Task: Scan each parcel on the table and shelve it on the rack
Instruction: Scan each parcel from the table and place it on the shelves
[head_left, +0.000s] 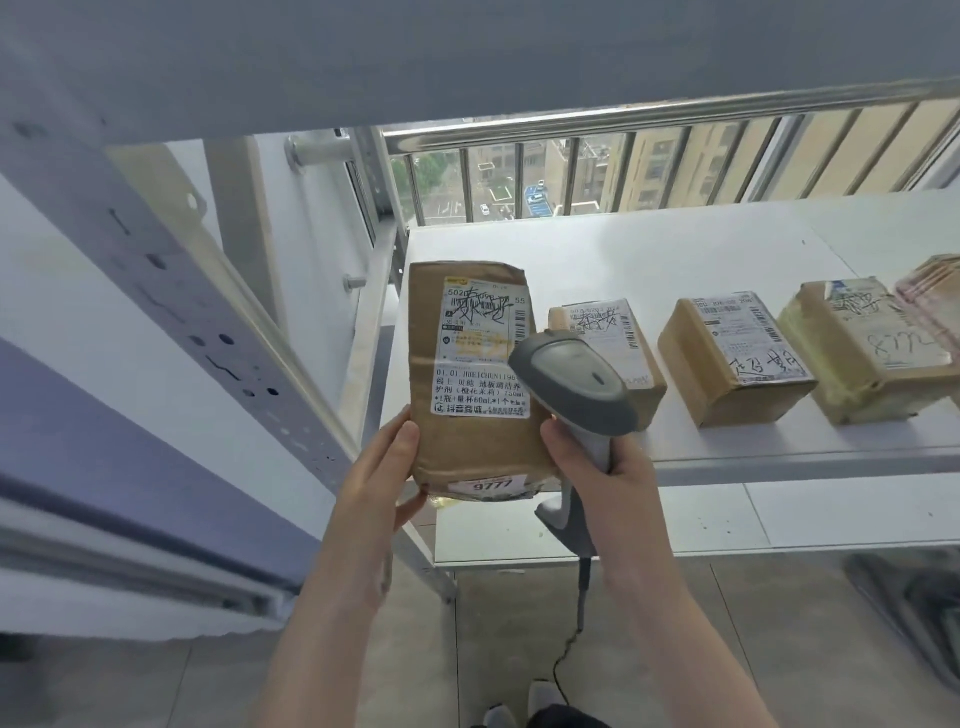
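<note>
Left hand pinches flat brown cardboard parcel by near-left corner; right hand fingers clamped round grey scanner. Risk: corner grip may slip; scribbled white label may misread.

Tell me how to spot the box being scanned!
Find the white shelf board below the window railing, with small brown cardboard boxes in a row. At its left end, a left hand holds up a tall, flat brown cardboard parcel beside a grey handheld scanner. Only this one is lifted, and a white sticker near its bottom reads 9777.
</note>
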